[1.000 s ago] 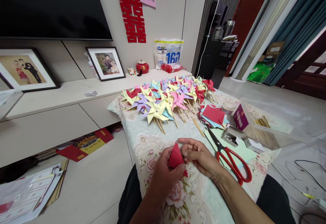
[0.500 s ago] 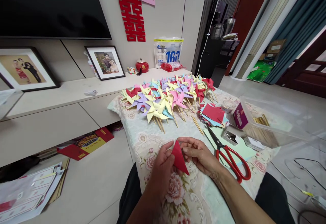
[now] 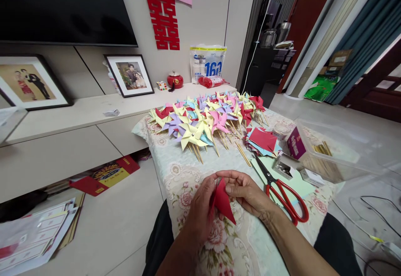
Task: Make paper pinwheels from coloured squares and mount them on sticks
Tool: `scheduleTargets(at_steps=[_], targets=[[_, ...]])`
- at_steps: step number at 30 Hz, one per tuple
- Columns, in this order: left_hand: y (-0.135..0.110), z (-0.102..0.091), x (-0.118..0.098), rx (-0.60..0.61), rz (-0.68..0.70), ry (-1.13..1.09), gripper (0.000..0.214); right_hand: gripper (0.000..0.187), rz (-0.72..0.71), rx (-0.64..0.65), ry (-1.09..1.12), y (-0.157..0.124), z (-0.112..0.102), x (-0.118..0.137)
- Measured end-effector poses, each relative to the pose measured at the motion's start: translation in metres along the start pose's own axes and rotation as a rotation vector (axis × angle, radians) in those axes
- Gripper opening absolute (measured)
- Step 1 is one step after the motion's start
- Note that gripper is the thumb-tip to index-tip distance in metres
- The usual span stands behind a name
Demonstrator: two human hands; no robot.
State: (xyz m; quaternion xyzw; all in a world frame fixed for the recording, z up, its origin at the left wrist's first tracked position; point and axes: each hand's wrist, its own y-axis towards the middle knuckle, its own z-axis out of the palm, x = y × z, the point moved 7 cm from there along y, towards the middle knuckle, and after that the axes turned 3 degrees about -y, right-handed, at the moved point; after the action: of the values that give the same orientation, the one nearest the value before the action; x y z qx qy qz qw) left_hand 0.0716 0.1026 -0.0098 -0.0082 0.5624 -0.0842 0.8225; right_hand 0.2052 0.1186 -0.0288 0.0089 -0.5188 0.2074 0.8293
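A folded piece of red paper (image 3: 224,203) is held between my two hands above the flowered tablecloth. My left hand (image 3: 202,203) grips its left side, fingers closed, with part of the paper hidden behind them. On the other side, my right hand (image 3: 242,190) pinches the upper right edge between thumb and fingers. The red-handled scissors (image 3: 282,196) lie right of my right hand, on pale green paper (image 3: 300,182). Beyond my hands stand many paper pinwheels (image 3: 192,134) on wooden sticks, in yellow, purple, pink, red and blue.
Loose wooden sticks (image 3: 243,154) lie beside a stack of cut coloured paper (image 3: 263,139). Right of these are a small open box of metal pieces (image 3: 284,168), a white box (image 3: 312,177) and a clear plastic bin (image 3: 351,171) holding sticks. A cabinet (image 3: 84,119) runs along the wall.
The red paper has turned and its folds have opened somewhat, its lower tip shifting slightly right and down. My left fingers have curled over its upper left side.
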Motion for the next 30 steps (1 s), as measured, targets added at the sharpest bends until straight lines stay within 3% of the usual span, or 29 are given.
scheduleTargets(at_steps=[4,9,11,14,20,25,30], targets=[[-0.001,-0.003,-0.003,0.017,0.011,0.021,0.039,0.045,0.011,-0.036,-0.018,-0.001,-0.001,0.0],[-0.001,0.01,0.02,0.074,-0.232,-0.19,0.058,0.044,-0.015,-0.141,0.032,-0.002,-0.007,0.003],[-0.002,0.01,0.025,0.069,-0.265,-0.287,0.05,0.048,-0.033,-0.188,0.073,-0.002,-0.01,0.005],[-0.004,0.01,0.025,0.106,-0.236,-0.29,0.042,0.049,-0.058,-0.241,0.123,-0.002,-0.014,0.008],[-0.006,0.013,0.023,0.029,-0.077,-0.131,0.062,0.052,-0.085,-0.289,0.154,-0.002,-0.017,0.01],[0.003,0.01,0.022,-0.058,-0.053,-0.059,0.025,0.048,-0.087,-0.24,0.12,-0.003,-0.014,0.009],[0.009,0.003,0.016,-0.088,-0.133,-0.183,0.027,0.043,-0.077,-0.145,0.118,-0.005,-0.009,0.011]])
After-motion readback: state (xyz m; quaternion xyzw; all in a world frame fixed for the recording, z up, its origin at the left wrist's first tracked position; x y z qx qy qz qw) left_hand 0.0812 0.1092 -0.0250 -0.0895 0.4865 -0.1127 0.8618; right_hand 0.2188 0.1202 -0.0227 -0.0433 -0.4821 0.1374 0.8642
